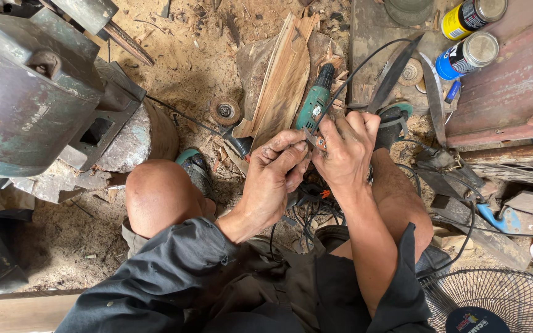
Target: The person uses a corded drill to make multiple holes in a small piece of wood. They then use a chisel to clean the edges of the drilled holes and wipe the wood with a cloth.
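Note:
A green electric hand drill (314, 102) points away from me over the sawdust floor, its black cable looping to the upper right. My right hand (347, 148) wraps around the drill's rear grip. My left hand (276, 169) pinches a small part at the drill's handle end, fingertips meeting those of the right hand. Both hands are dusty. My bare knees frame the hands, and tangled black cables (306, 203) lie below them.
A heavy green metal machine (32, 92) stands at the left. Wood slabs (282, 77), a grinding disc (225, 110), curved blades (433, 92) and two spray cans (467, 55) lie ahead. A wire fan guard (495, 299) sits at the lower right.

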